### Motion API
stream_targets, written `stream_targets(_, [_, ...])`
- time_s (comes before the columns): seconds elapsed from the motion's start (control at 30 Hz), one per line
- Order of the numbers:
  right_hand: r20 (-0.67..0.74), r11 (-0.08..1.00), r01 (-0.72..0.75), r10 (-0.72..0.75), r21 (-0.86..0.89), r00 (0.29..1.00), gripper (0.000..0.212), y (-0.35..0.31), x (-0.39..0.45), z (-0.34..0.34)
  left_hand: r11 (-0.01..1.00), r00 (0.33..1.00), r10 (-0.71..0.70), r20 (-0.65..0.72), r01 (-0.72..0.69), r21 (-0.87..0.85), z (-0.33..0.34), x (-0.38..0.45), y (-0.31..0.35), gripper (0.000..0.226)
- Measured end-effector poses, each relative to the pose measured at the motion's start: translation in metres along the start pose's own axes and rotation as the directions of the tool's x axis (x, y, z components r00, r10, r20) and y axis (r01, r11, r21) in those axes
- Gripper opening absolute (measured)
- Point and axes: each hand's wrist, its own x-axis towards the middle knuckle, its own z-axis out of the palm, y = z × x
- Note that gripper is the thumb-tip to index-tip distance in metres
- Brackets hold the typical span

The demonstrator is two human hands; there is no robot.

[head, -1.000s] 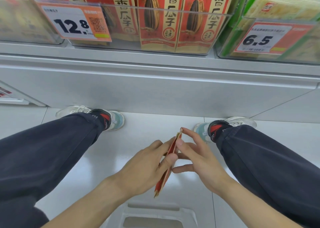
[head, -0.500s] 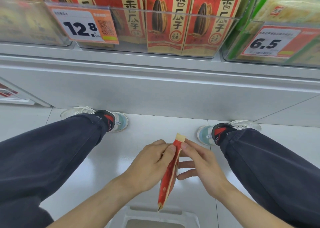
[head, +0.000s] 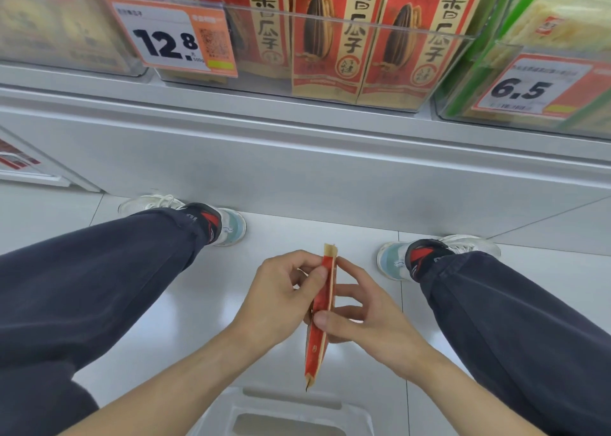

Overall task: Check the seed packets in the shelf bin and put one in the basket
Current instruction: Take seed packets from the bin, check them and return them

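Listing left to right: price tag [head: 172,35] marked 12.8; bin [head: 347,68] of red seed packets [head: 325,35]; tag [head: 529,88] marked 6.5. Below, left hand [head: 281,298] pinches 1 packet [head: 322,316] near its top; right hand [head: 367,319] grips its middle. Packet edge-on, upright, above the basket [head: 284,412] rim at bottom.

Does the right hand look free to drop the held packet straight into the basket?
Probably yes: the seed packet, pinched by right hand and left hand, hangs edge-on just above the basket rim, with nothing between them.
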Motion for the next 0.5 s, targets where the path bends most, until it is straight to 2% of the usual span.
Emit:
stream_targets(0.07, [0.027, 1.0, 0.003, -0.003, 0.021, 1.0, 0.088, -0.002, 0.0, -0.001, 1.0, 0.999, 0.009, -0.053, -0.01, -0.025, 0.0, 0.0, 0.001, 0.015])
stream_targets(0.17, [-0.027, 0.999, 0.008, -0.007, 0.041, 1.0, 0.087, -0.003, 0.002, -0.002, 1.0, 0.998, 0.018, -0.058, -0.019, -0.011, 0.001, 0.001, 0.002, 0.014])
stream_targets(0.23, [-0.107, 0.994, -0.004, 0.015, 0.106, 0.994, 0.082, -0.007, 0.003, -0.003, 0.995, 1.0, 0.001, -0.003, -0.001, 0.097, -0.001, 0.002, 0.0, 0.016])
stream_targets(0.33, [-0.218, 0.969, -0.039, 0.094, 0.243, 0.971, 0.068, -0.01, 0.005, -0.009, 0.95, 0.981, -0.086, 0.174, 0.029, 0.31, -0.002, -0.002, 0.001, 0.01])
stream_targets(0.4, [-0.268, 0.961, -0.031, 0.108, 0.276, 0.957, 0.058, -0.011, 0.006, -0.013, 0.944, 0.958, -0.127, 0.256, 0.038, 0.327, 0.0, -0.006, 0.004, 0.009])
stream_targets(0.5, [-0.325, 0.96, 0.007, 0.087, 0.279, 0.942, 0.046, -0.011, 0.006, -0.015, 0.956, 0.952, -0.134, 0.276, 0.05, 0.29, 0.001, -0.006, 0.007, 0.011])
